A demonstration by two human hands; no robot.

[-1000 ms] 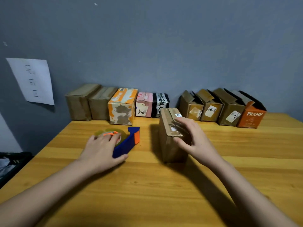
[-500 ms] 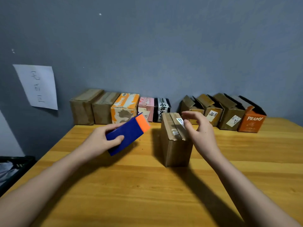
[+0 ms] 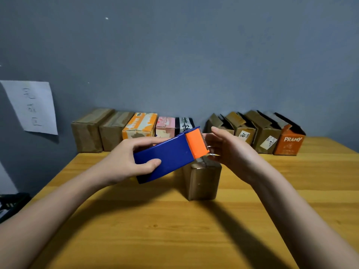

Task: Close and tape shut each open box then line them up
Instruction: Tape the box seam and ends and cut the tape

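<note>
A small brown cardboard box (image 3: pixel 202 181) stands upright mid-table with its top flaps shut. Above it my left hand (image 3: pixel 124 162) grips a blue tape dispenser (image 3: pixel 167 156) with an orange cutter end, tilted up to the right. At the cutter, my right hand (image 3: pixel 233 154) pinches the shiny clear tape end (image 3: pixel 212 153). Against the wall at the left is a row of closed boxes (image 3: pixel 112 131). At the right stand open boxes (image 3: pixel 266 133) with raised flaps, the last an orange PRAMY box (image 3: pixel 289 142).
The wooden table (image 3: pixel 174 230) meets a grey wall at the back. A white paper sheet (image 3: pixel 33 107) hangs on the wall at the left. Something dark (image 3: pixel 11 204) lies off the table's left edge. A gap separates the two box rows behind the dispenser.
My left hand lifted the dispenser off the table and carried it right, above the box. My right hand left the box top and rose to the cutter, taking the tape end.
</note>
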